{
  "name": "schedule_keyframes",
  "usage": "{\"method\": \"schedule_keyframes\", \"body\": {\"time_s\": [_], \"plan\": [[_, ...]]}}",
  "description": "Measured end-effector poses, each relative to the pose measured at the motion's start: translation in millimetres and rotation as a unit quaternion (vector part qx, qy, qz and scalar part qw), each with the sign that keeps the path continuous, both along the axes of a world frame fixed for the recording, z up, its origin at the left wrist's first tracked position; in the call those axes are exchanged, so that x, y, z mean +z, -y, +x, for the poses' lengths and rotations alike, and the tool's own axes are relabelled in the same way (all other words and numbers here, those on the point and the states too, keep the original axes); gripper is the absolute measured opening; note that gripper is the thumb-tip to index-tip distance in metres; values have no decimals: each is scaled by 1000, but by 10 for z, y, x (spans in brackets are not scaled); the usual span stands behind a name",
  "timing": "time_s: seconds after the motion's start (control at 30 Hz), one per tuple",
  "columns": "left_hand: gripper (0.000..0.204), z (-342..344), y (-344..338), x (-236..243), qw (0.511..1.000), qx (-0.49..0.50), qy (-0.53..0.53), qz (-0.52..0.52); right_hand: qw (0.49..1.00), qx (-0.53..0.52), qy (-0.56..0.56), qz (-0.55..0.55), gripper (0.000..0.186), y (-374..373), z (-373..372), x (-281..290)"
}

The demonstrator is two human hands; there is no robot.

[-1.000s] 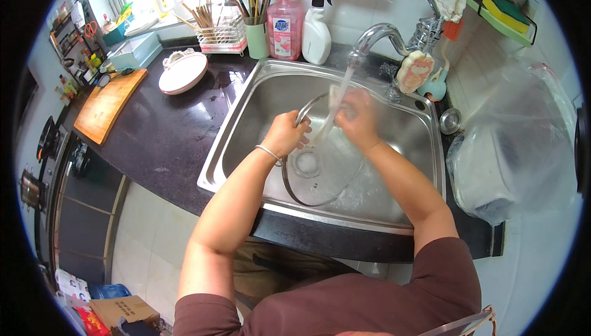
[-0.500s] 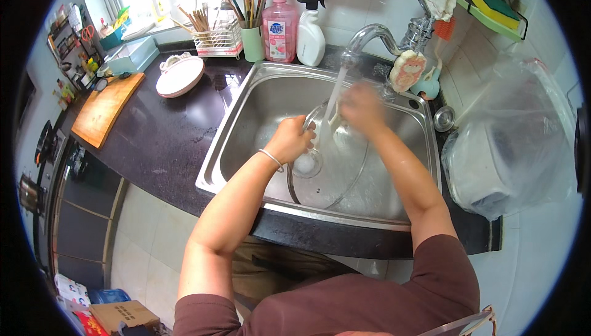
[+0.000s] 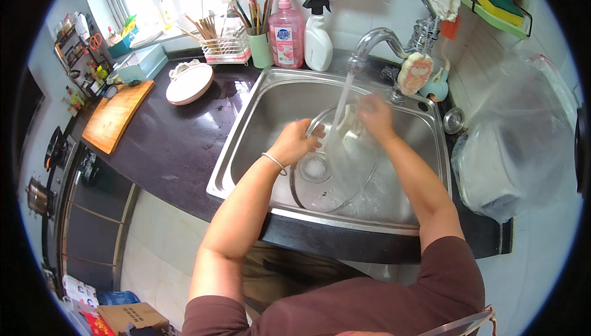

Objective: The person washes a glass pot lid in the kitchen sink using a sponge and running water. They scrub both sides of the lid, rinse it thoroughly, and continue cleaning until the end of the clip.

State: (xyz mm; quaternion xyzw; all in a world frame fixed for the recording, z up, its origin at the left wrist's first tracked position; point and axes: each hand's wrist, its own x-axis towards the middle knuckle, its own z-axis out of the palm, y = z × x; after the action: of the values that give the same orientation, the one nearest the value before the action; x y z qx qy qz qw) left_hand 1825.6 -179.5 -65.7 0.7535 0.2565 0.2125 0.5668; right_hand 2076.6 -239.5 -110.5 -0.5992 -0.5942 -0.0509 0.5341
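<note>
Inside the steel sink, a round, clear glass pot lid with a thin metal rim stands tilted under running water. My left hand grips its rim at the upper left, fingers bent round the edge. By the far right part of the lid is my right hand, closed and slightly blurred, with a whitish, cloth-like piece at its fingers. From the chrome faucet a stream falls onto the lid between my hands. The drain shows through the lid.
Behind the sink stand a pink pump bottle, a white spray bottle and a green cup of chopsticks. A white dish and a wooden board lie left. At right is a plastic-covered appliance.
My right hand has shifted slightly down and right relative to the faucet, and the water now spreads over more of the lid. My left hand keeps its hold. The whole view has shifted a little.
</note>
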Motion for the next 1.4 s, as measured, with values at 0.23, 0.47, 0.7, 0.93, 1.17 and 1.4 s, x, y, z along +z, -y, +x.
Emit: {"method": "schedule_keyframes", "body": {"time_s": [0.23, 0.47, 0.7, 0.93, 1.17, 1.4], "plan": [[11, -131, -120, 41, 995, -64, -41, 71, 923, 214, 302, 101, 26, 143, -1014, 625], [18, -60, -145, -59, 994, 16, -48, 93, 982, 30, 168, 80, 21, 8, -233, 132], [18, 44, -88, -31, 993, 58, -49, 89, 987, -28, -153, -27, 17, 11, 68, -228], [15, -46, 64, 39, 990, 34, -54, 129, 948, 165, 257, 86, 27, 70, -932, 545], [16, 22, -54, -120, 993, 64, -17, 99, 993, -36, -92, -57, 20, 86, 28, -75], [19, -121, -12, 161, 898, 165, -78, 400, 997, -37, -22, 66, 21, 25, -87, 76]]}}
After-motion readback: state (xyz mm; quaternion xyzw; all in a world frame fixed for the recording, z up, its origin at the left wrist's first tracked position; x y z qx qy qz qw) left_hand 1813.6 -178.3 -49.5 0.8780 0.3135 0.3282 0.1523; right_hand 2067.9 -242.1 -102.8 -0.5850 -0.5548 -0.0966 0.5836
